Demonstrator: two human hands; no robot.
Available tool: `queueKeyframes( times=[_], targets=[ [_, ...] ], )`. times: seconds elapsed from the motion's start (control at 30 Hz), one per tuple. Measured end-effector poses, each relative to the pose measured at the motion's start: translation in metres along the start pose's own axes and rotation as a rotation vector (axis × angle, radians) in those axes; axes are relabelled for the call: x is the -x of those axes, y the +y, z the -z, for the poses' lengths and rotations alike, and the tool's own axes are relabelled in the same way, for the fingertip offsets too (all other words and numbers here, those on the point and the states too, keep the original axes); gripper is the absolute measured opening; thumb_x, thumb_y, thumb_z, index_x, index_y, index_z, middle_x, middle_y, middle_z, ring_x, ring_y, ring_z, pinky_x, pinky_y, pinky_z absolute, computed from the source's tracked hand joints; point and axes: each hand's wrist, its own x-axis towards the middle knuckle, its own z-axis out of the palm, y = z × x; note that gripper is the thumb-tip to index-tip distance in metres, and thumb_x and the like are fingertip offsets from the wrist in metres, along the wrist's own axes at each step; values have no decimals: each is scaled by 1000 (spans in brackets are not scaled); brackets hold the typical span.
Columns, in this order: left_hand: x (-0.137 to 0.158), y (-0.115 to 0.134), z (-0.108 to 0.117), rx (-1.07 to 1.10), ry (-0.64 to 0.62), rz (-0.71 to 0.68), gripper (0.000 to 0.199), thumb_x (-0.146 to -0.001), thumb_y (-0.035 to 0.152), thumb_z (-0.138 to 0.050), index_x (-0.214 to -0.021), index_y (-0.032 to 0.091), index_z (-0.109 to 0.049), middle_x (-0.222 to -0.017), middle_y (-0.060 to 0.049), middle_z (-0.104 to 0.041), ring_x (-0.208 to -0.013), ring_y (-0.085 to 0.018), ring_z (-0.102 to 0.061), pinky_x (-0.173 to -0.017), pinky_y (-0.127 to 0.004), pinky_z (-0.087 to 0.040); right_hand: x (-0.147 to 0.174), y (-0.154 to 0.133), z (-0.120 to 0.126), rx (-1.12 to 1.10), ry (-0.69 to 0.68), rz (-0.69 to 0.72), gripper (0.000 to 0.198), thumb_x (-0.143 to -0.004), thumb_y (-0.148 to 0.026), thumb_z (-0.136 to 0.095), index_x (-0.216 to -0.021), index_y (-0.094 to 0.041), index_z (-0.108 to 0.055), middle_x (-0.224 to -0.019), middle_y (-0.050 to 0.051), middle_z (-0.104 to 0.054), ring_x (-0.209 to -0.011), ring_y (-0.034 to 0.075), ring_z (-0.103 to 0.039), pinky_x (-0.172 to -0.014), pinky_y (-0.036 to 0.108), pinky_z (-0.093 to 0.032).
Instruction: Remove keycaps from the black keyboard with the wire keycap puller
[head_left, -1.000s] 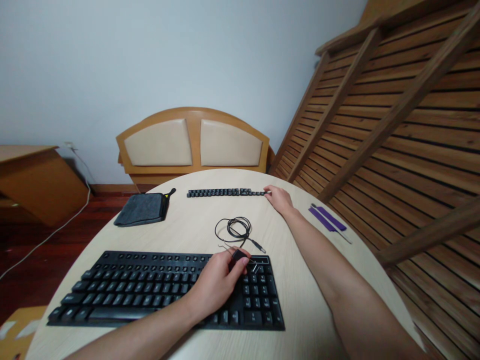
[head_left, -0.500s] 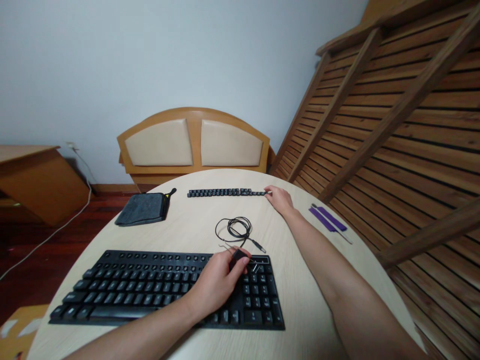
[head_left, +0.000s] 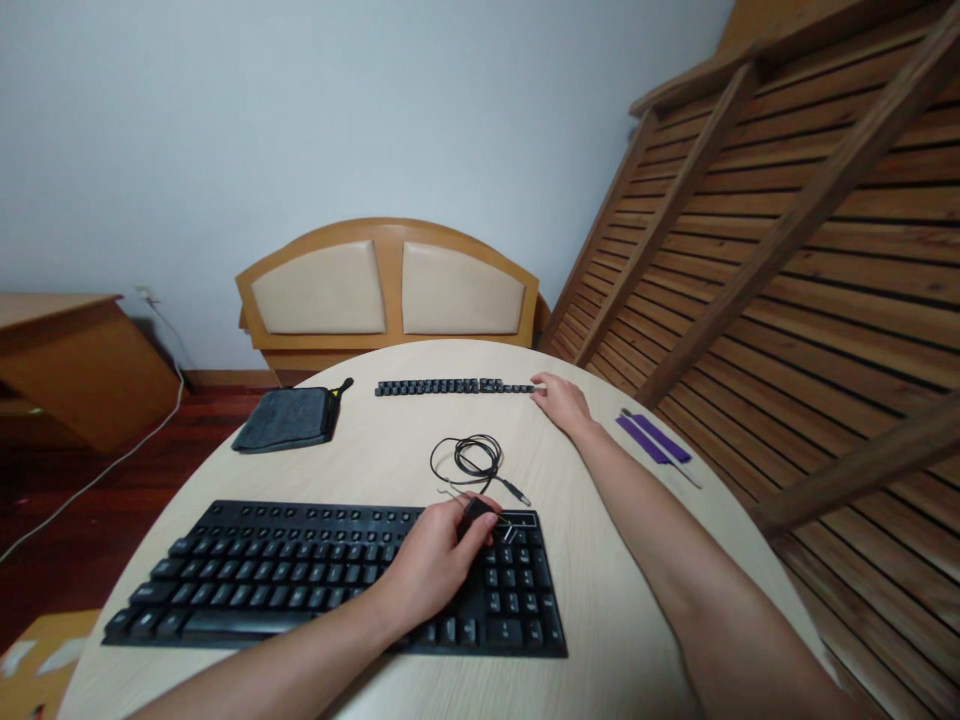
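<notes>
My left hand is closed around a wire keycap puller with a black handle, above the right part of a black keyboard. Thin wires stick out at both ends of the puller. Bare switches show along the keyboard's upper rows, where caps are off. Farther back, a long row of black keycaps lies on the table. At that row's right end my right hand pinches a keycap, mostly hidden by the fingers.
A coiled black USB cable lies behind the keyboard. To the left rests a folded grey cloth with a black-handled item by it. Purple-handled tools are near the right edge of the round table. Wooden slats lean at right.
My right hand has shifted very slightly to the right at the end of the keycap row. My left hand stays in place with the puller.
</notes>
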Motion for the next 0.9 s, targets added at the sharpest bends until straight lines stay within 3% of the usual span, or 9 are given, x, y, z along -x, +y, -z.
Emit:
queueKeyframes(
  times=[0.3, 0.47, 0.6, 0.73, 0.9],
  targets=[
    [0, -4, -1, -41, 16, -39, 32, -94, 39, -43, -103, 16, -63, -76, -3, -64, -74, -19, -60, -72, -29, -45, 60, -38, 51, -84, -23, 83, 17, -85, -29, -59, -99, -24, -67, -100, 2, -71, -81, 17, -65, -73, 27, -47],
    [2, 2, -1, -172, 36, -120, 27, -95, 32, -41, -104, 17, -61, -86, -5, -66, -80, -20, -60, -77, -31, -45, 119, -68, 89, -357, -258, 189, 21, -89, -36, -55, -92, -21, -70, -88, 4, -71, -78, 18, -64, -71, 28, -47],
    [1, 11, -3, -251, 33, -144, 23, -94, 28, -41, -101, 18, -60, -94, -6, -67, -89, -22, -61, -83, -33, -43, 150, -85, 114, -421, -429, 325, 21, -85, -38, -62, -96, -22, -69, -97, 4, -69, -90, 19, -63, -80, 29, -46],
    [-3, 15, -8, -259, 74, -125, 21, -93, 29, -43, -97, 18, -60, -92, -6, -67, -87, -22, -62, -79, -32, -44, 158, -93, 124, -460, -522, 400, 37, -76, -41, -73, -107, -23, -66, -106, 5, -64, -99, 21, -59, -88, 31, -44],
    [-7, 10, -11, -136, 121, -64, 21, -91, 32, -45, -95, 17, -59, -71, -1, -62, -66, -19, -59, -63, -28, -43, 162, -95, 119, -454, -613, 441, 65, -64, -47, -80, -120, -23, -59, -111, 7, -60, -103, 24, -56, -91, 35, -42]
  ],
)
